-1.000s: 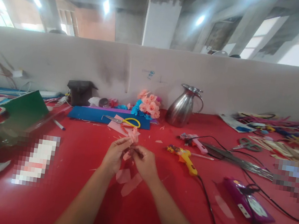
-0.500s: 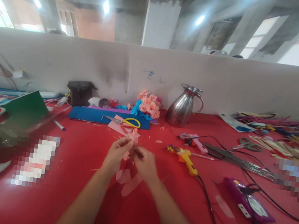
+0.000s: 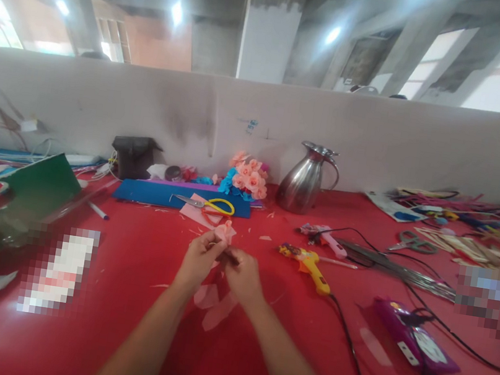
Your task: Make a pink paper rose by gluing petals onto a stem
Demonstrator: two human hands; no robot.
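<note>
A small pink paper flower [image 3: 225, 232] stands up between my hands, its lower end hidden by the fingers. My left hand [image 3: 200, 258] pinches it from the left with thumb and fingertips. Close against it, my right hand [image 3: 241, 274] is closed at the flower's base; whether it grips a stem or paper there is hidden. Loose pink paper petals [image 3: 218, 311] lie on the red table [image 3: 127, 319] below the hands. Just beyond are scissors with yellow and red handles [image 3: 207, 204], resting on a pink paper piece and a blue board [image 3: 150, 192].
At the back stand a bunch of pink and blue paper flowers [image 3: 251, 178] and a steel jug [image 3: 304, 180]. To the right lie yellow [image 3: 313, 269] and pink glue guns [image 3: 329, 242], metal wires [image 3: 401, 271], cables and a purple power strip [image 3: 415, 337]. A green board [image 3: 36, 199] leans at left.
The pink flower's head now shows wider and more open, a little lower above my fingers. My left fingers have shifted their pinch slightly; the right hand stays nearly in place.
</note>
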